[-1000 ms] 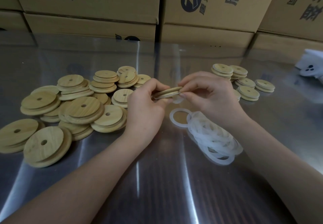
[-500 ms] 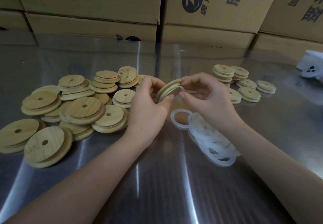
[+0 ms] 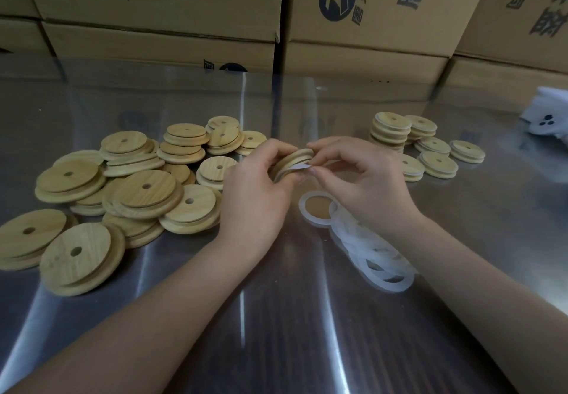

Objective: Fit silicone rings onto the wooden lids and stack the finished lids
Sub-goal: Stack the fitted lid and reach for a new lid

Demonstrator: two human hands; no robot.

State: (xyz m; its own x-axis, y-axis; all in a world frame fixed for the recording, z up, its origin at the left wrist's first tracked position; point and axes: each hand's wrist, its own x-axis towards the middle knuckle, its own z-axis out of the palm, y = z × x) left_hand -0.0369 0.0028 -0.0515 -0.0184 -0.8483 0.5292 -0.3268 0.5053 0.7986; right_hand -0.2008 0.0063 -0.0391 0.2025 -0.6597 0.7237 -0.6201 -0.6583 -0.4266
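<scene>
Change: lid [image 3: 293, 160] now tilts up on edge; 1 s ago it lies nearly flat betw. the hands.
L hand [image 3: 255, 196]: grips lid's left edge, fingers curled round it, above desk [image 3: 276, 316] centre.
R hand [image 3: 365, 184]: pinches white silicone ring [image 3: 299, 166] against lid's near rim.
Ring pile [image 3: 368, 246]: on desk, just near-right of the hands.
Bare lids [image 3: 147, 187]: loose heap, left.
Ringed lids [image 3: 392, 130]: short stacks, far right.
Boxes [image 3: 153, 0]: cardboard, along far side.
</scene>
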